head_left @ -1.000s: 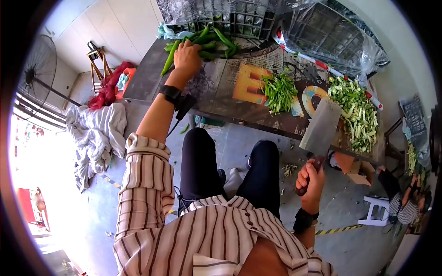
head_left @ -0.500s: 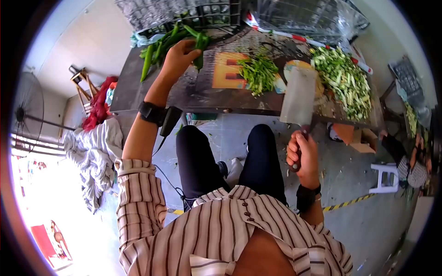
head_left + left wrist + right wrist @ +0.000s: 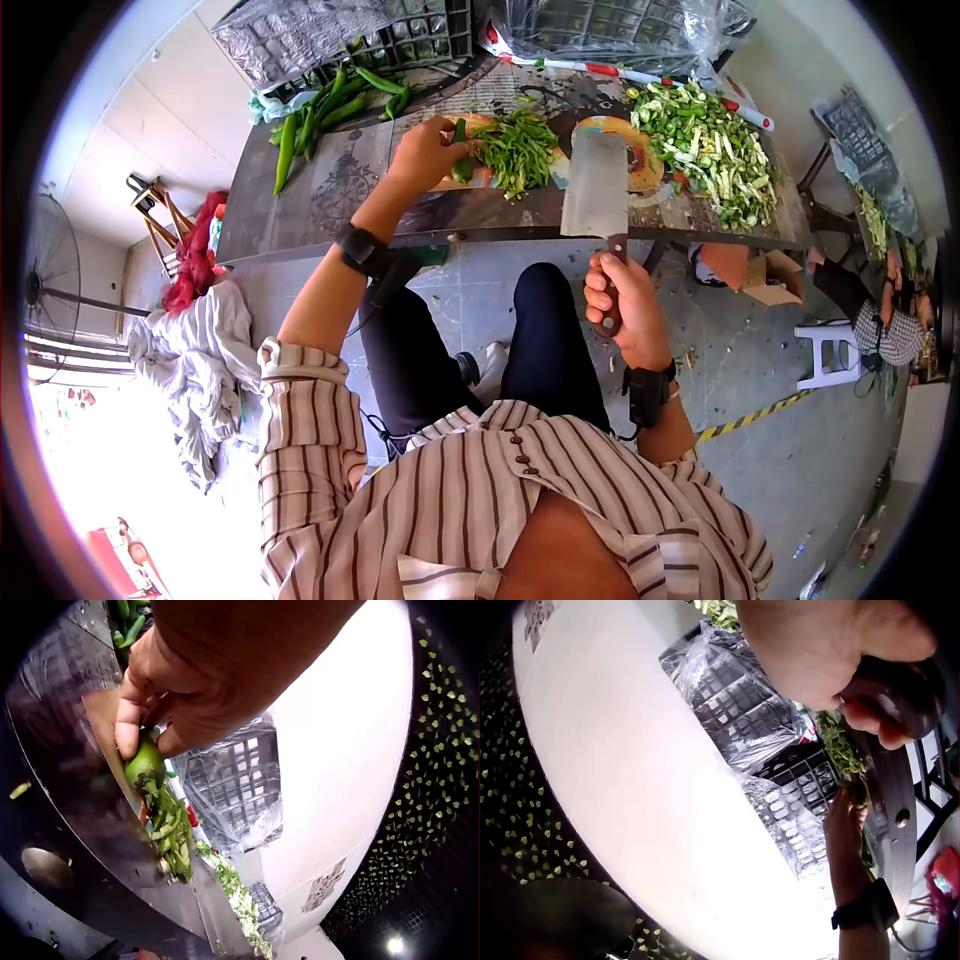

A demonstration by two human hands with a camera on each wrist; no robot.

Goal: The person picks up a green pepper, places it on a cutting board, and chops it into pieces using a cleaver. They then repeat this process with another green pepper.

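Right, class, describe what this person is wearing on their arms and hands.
Cream sleeves with dark stripes, the left one rolled up. The wrist straps are black; the left one carries a dark box with a thin cable. No gloves.

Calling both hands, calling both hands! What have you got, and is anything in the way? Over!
Left hand pinching green pepper. Right hand gripping cleaver. Sliced greens right beside the pepper, might get in the way. Over.

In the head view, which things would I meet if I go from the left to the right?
Crumpled grey cloth, long whole green peppers, thin green strips, brown-handled metal cleaver, chopped pale-green heap, white plastic stool.
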